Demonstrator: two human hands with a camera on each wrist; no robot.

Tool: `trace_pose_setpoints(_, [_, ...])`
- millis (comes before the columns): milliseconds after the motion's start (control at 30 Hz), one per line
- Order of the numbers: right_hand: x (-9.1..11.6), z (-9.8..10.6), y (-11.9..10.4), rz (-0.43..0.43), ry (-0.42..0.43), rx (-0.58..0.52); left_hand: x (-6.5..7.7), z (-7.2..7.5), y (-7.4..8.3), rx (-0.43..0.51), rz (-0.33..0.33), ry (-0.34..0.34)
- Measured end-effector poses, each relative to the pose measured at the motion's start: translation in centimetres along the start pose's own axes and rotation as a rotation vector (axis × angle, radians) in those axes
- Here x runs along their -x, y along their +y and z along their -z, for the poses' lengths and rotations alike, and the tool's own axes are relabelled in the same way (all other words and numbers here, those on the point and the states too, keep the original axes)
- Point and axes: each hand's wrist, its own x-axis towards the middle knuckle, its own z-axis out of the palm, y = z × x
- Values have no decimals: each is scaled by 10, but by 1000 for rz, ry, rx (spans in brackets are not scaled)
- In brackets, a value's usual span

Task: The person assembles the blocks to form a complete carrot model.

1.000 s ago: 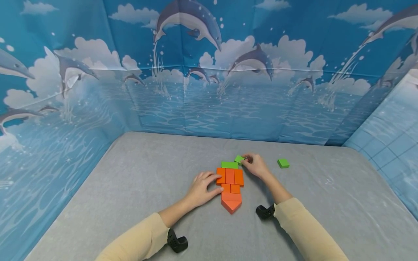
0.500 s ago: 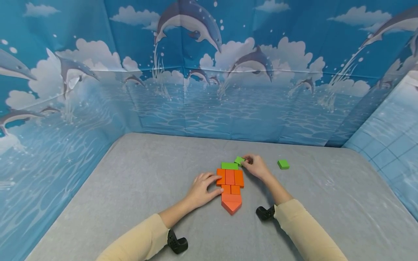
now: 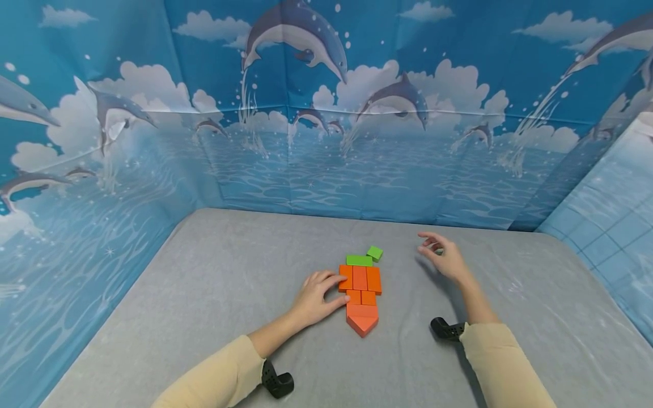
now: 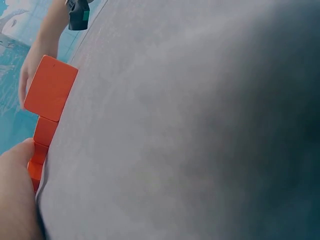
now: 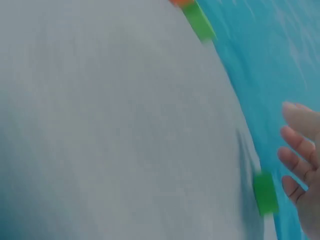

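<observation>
On the grey cloth, orange blocks (image 3: pixel 359 278) lie joined in a shape whose pointed block (image 3: pixel 362 324) faces the wearer. A green rectangular block (image 3: pixel 359 260) adjoins its far end, with a smaller tilted green block (image 3: pixel 374 253) at that block's right corner. My left hand (image 3: pixel 314 296) rests at the shape's left side, thumb and fingers spread against the orange blocks. Off to the right, my right hand (image 3: pixel 445 256) is raised over the cloth, fingers loosely bent and holding nothing. A loose green block (image 5: pixel 265 194) sits near its fingers in the right wrist view; the hand hides it in the head view.
The grey cloth (image 3: pixel 245 272) covers a broad surface, backed by a blue dolphin-print curtain (image 3: pixel 326 164). A black wrist device (image 3: pixel 277 381) sits at the left cuff and another black device (image 3: pixel 446 330) at the right cuff.
My right hand has let go of the tilted green block and moved right, over where the loose green block lay. That tilted block stays by the green rectangle. My left hand has not moved.
</observation>
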Motion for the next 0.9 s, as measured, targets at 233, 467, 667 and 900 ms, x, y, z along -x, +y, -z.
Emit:
trace_pose_setpoints(233, [16,30,25,19,-54,86,0,2,1,-1,5,-11])
trace_pose_setpoints(467, [24,38,40,-19,-98,121,-1,3,2,3,15,-23])
trace_pose_setpoints(667, [24,39,46,-63,-143,141,-1,2,1,4,21,-22])
trace_pose_setpoints(900, [23,39,46,-89,-145,133,-1,1,0,5,15,-15])
